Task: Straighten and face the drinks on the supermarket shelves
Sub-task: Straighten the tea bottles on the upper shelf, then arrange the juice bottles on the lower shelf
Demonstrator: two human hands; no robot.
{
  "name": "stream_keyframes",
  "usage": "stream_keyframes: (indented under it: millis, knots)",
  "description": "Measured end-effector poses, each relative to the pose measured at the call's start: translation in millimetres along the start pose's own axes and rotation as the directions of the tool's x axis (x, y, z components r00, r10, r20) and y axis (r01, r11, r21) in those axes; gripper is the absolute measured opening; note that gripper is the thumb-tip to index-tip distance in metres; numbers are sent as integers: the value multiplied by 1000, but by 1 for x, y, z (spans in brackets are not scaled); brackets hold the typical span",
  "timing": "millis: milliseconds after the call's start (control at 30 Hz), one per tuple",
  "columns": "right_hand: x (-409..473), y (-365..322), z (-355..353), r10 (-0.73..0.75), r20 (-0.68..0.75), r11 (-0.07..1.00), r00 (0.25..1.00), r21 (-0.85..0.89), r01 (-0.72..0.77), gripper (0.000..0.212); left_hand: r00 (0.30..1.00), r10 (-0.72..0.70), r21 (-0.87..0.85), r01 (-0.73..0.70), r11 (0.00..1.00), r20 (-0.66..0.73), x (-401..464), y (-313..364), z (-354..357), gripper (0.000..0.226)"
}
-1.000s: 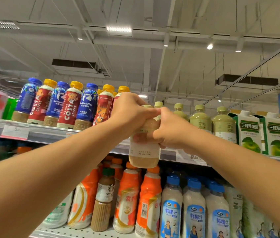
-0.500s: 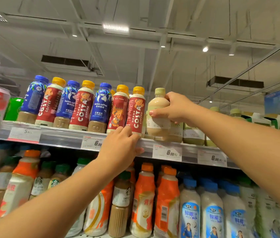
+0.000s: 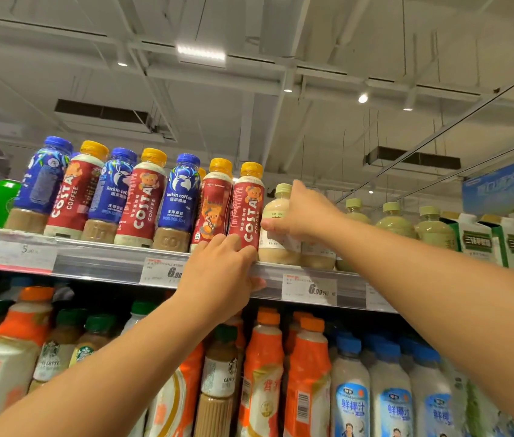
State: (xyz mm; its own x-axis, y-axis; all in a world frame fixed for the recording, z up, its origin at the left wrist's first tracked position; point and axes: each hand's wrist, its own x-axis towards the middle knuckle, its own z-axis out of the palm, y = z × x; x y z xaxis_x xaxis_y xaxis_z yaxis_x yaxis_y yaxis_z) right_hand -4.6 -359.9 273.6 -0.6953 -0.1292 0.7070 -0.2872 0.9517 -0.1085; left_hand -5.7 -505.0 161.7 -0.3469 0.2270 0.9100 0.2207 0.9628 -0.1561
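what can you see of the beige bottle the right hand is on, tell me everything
The beige bottle is a small clear plastic one with a pale yellow-green cap, filled with milky tan drink, with a white label round its middle. It stands upright at the front edge of the top shelf, just right of a red Costa bottle. The right hand grips its upper body, thumb across the label.
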Motion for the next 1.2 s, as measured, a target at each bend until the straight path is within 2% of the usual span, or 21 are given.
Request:
stream_keyframes:
  millis: [67,267,533,733,833,933,1000,1100,1200]
  knots:
    - [-3,1,8,-57,-49,998,997,-14,56,111,999,-7,1,7,1000,-33,1,2,2,38]
    - [3,4,29,-113,-81,989,990,-109,104,99,992,4,20,-2,1000,-127,1,4,8,33]
    - [9,7,46,-100,-45,994,994,-35,99,91,987,3,16,0,1000,-159,1,4,13,35]
    - [1,12,52,-101,-34,993,994,55,103,103,989,-46,4,47,999,-141,1,7,14,31]
    - [-23,23,46,-205,-151,967,967,120,224,80,989,-76,13,78,997,-127,-1,10,12,31]
    - [-57,57,30,-318,-247,924,915,137,358,56,991,-105,29,108,994,-87,-4,14,9,33]
    - [-83,97,17,-339,-268,921,902,100,376,46,991,-114,50,118,992,-74,-8,20,7,33]
    - [-124,170,4,-288,-232,956,929,-8,294,46,985,-153,69,158,985,-75,-18,34,8,31]
    - [-157,240,-3,-181,-111,978,977,-129,167,57,992,-127,54,128,990,-28,-27,58,13,49]
